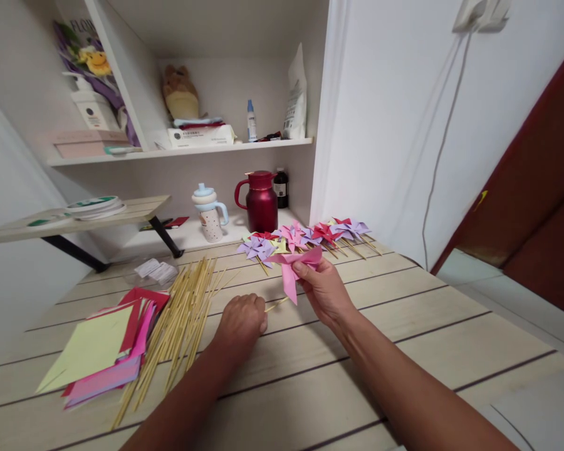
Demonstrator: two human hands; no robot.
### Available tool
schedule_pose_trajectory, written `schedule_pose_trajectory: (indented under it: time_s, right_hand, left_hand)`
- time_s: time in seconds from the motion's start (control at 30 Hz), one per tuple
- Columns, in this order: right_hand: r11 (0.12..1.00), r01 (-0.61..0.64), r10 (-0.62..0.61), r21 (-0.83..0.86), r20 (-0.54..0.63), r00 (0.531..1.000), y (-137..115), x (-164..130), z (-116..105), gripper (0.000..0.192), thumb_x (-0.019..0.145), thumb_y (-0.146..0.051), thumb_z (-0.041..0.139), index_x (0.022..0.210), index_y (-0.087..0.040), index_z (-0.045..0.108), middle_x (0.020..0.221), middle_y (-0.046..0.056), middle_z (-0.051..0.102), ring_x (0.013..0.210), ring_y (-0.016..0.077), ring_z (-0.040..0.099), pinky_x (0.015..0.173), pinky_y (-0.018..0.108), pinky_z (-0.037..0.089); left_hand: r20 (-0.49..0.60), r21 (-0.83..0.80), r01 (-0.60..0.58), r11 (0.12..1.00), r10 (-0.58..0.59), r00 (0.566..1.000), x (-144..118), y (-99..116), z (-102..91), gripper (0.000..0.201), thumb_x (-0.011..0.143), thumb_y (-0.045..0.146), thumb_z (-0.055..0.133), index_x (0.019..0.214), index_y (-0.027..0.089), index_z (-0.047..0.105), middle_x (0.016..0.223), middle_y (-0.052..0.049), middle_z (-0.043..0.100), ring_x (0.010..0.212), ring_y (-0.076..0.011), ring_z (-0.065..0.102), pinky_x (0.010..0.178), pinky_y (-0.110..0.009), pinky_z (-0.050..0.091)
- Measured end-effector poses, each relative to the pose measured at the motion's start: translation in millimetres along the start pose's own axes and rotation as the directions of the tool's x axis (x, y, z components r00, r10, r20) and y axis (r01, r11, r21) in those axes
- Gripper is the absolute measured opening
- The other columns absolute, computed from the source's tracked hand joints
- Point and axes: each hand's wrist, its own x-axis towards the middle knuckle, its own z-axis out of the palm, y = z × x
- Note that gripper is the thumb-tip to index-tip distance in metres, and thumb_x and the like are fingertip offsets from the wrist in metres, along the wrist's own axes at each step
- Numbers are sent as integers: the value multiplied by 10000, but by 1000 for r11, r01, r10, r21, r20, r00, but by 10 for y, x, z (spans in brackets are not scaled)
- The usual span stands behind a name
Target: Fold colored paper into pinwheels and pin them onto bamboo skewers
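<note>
Pink pinwheel (289, 274) hangs above the table (286, 382), pinched in my right hand (323, 289); my left hand (242, 321), held apart, grips a thin stick (276, 305) running toward it. I'd judge a light pinch and a steady stick best, sparing the folds.

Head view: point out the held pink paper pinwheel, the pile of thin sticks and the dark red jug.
Pink paper pinwheel (289, 279): head view, on its downward-pointing blade.
Pile of thin sticks (181, 316): head view, on its dense middle.
Dark red jug (262, 205): head view, on its body.
</note>
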Motion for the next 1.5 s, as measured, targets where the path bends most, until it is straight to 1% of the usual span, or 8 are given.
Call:
schedule_pose_trajectory:
  time_s: [0.33, 0.43, 0.57, 0.7, 0.83, 1.0, 1.17, 1.5]
  right_hand:
    - [992, -107, 104, 68, 52, 993, 4, -24, 16, 282, 563, -310, 908, 770, -211, 746, 700, -26, 706, 646, 134, 611, 646, 268, 515]
    - [981, -167, 160, 96, 70, 985, 73, -46, 47, 289, 549, -322, 918, 746, -199, 746, 643, -29, 681, 582, 116, 578, 585, 249, 506]
    - [966, -237, 228, 103, 90, 969, 199, -91, 102, 304, 529, -329, 929, 714, -172, 746, 620, -15, 675, 553, 107, 568, 544, 232, 489]
    - [959, -273, 265, 83, 90, 960, 289, -116, 109, 309, 523, -319, 933, 718, -169, 747, 646, -4, 701, 556, 107, 583, 548, 225, 474]
    - [967, -254, 251, 32, 90, 964, 275, -100, 75, 285, 541, -287, 924, 728, -164, 747, 665, 0, 707, 585, 117, 590, 588, 235, 464]
    - [930, 118, -40, -348, 224, 974, 40, -127, 57, 95, 682, -176, 822, 695, -195, 730, 651, -22, 672, 621, 129, 585, 599, 242, 436]
    - [682, 604, -389, -413, 494, 778, -185, -216, 59, 146, 779, -111, 750, 818, -252, 758, 741, 0, 694, 716, 157, 619, 642, 267, 453]
    - [617, 709, -494, -341, 533, 687, -287, -232, 18, 231, 844, -92, 685, 939, -284, 771, 787, 28, 677, 722, 171, 627, 619, 298, 472]
  left_hand:
    - [-71, -406, 305, 861, -362, 929, 22, 71, 87, 174, 820, 135, 485, 704, 175, 608, 798, -124, 706, 811, -276, 682, 728, -358, 439]
    - [-36, -643, 334, 689, -463, 885, 47, 7, 149, 130, 794, 183, 507, 668, 202, 537, 768, -73, 715, 692, -221, 687, 661, -311, 455]
    - [96, -902, 291, 319, -509, 855, 86, -71, 216, 128, 852, 332, 421, 782, 226, 425, 733, -36, 717, 417, -136, 600, 519, -278, 476]
    - [153, -981, 193, 20, -530, 834, 72, -114, 230, 252, 861, 474, 434, 876, 230, 371, 655, 14, 648, 407, -102, 536, 557, -281, 503]
    - [182, -981, 127, -145, -490, 853, 20, -147, 172, 450, 790, 569, 580, 1019, 203, 452, 532, 124, 452, 342, -40, 290, 425, -190, 348]
    - [213, -963, 125, -238, -389, 897, -40, -150, -30, 621, 760, 554, 660, 1219, 152, 545, 484, 143, 320, 358, -31, 154, 362, -168, 132]
    - [202, -957, 113, -266, -335, 920, -110, -27, -238, 653, 777, 554, 659, 1257, 113, 621, 448, 145, 228, 368, -31, 132, 367, -177, 121]
    - [172, -981, 140, -135, -263, 949, -206, 74, -332, 598, 813, 533, 620, 1240, 116, 664, 473, 113, 244, 413, -49, 178, 416, -196, 131]
